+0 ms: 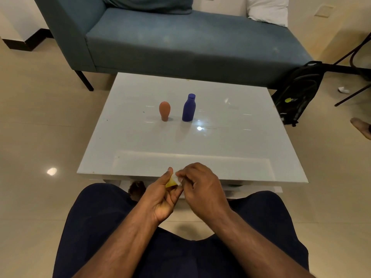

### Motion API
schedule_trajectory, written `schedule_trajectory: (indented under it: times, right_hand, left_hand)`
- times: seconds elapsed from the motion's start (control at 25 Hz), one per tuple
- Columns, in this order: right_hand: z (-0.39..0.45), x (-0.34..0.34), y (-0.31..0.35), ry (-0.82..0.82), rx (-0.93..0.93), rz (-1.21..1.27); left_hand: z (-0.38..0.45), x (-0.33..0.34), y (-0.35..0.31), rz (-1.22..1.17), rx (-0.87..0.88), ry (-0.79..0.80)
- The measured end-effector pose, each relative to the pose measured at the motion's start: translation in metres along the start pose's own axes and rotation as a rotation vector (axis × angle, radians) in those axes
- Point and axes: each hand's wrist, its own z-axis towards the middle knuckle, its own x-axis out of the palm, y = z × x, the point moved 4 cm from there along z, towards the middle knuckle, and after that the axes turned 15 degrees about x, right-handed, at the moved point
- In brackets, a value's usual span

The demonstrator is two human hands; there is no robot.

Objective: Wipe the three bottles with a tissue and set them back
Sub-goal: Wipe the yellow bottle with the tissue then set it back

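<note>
held the small yellow bottle [170, 183] in the left hand [160, 199] just in front of the table [241, 149], rubbed with a tissue [177, 178] pinched in the right hand [202, 189], risked slipping from so slight a grip.

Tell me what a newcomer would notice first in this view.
Two hands meet at the near edge of the white table: the left hand holds a small yellow bottle, while the right hand presses a white tissue against it. Farther back, near the table's middle, an orange bottle and a taller blue bottle stand upright side by side, apart.
</note>
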Motion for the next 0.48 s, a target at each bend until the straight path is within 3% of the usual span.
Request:
schedule_trajectory:
  times: [0.08, 0.24, 0.4, 0.48]
  right_hand:
    - [0.007, -0.005, -0.004, -0.050, 0.078, 0.037]
    - [-0.005, 0.000, 0.004, 0.019, -0.042, -0.034]
    - [0.006, -0.006, -0.006, -0.053, 0.055, 0.007]
    - [-0.001, -0.002, 0.002, -0.029, -0.026, -0.033]
  left_hand:
    - [0.001, 0.000, 0.000, 0.028, 0.018, -0.007]
    - [0.000, -0.002, 0.000, 0.009, -0.009, 0.002]
    - [-0.001, 0.001, 0.001, 0.036, 0.015, -0.001]
    - [-0.001, -0.001, 0.002, 0.014, 0.001, 0.008]
